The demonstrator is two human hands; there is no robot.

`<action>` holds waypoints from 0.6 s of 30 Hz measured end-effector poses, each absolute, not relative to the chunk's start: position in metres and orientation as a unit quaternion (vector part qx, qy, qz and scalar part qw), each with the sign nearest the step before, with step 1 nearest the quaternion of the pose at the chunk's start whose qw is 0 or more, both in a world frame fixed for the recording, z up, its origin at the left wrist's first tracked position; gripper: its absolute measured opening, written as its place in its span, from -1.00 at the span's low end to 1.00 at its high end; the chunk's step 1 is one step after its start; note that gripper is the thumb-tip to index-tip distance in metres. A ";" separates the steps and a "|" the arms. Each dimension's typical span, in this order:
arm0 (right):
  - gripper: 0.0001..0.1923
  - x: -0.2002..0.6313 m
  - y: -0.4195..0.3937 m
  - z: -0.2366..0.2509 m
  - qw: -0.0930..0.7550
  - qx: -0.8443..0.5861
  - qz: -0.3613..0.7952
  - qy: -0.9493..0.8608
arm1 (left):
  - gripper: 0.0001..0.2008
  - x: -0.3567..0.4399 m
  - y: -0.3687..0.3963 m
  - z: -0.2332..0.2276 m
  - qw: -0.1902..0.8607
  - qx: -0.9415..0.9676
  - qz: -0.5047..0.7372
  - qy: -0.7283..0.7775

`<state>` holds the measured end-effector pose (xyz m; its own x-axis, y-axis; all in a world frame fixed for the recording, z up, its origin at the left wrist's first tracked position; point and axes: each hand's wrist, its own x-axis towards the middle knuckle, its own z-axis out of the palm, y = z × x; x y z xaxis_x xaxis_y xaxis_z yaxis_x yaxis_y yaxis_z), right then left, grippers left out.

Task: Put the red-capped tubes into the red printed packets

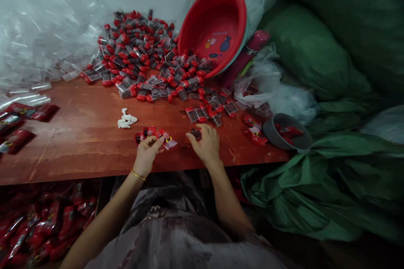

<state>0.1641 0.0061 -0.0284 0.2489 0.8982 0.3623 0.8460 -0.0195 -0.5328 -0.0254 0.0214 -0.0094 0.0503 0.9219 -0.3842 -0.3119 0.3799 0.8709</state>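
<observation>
My left hand [147, 153], with a yellow bangle at the wrist, pinches a small red printed packet [164, 136] between thumb and fingers. Other red packets [148, 131] lie just behind that hand. My right hand [206, 143] rests over the table with thumb and forefinger apart, beside small dark pieces [195, 133]. Whether its fingers touch these pieces is hard to see. A little white clump [126, 118] lies to the left. Beyond my hands is a large heap of clear containers with red caps [132, 56] and dark contents.
A red basin [217, 17] leans tilted behind the heap. On the right are a grey bowl [287, 131] with red packets, a clear plastic bag [277, 90] and green sacks [322, 54]. Clear plastic [41, 29] fills the back left of the reddish-brown table [78, 143].
</observation>
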 end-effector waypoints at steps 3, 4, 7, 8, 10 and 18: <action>-0.14 0.195 0.012 -0.041 0.261 -0.766 -0.002 -0.587 | -0.57 -0.019 0.018 -0.015 0.662 0.346 0.443 0.496; -0.10 0.200 0.013 -0.047 0.249 -0.771 -0.001 -0.585 | -0.57 -0.016 0.017 -0.017 0.663 0.361 0.432 0.494; -0.22 0.200 0.013 -0.065 0.256 -0.764 -0.007 -0.592 | -0.58 -0.007 0.014 -0.027 0.661 0.402 0.407 0.486; -0.29 0.198 0.013 -0.069 0.264 -0.757 -0.013 -0.598 | -0.59 -0.006 0.014 -0.030 0.656 0.415 0.404 0.484; -0.36 0.195 0.011 -0.072 0.274 -0.739 -0.017 -0.615 | -0.62 -0.005 0.014 -0.037 0.636 0.444 0.407 0.484; -0.29 0.204 0.016 -0.060 0.253 -0.689 0.027 -0.679 | -0.75 0.008 0.031 -0.036 0.537 0.614 0.354 0.457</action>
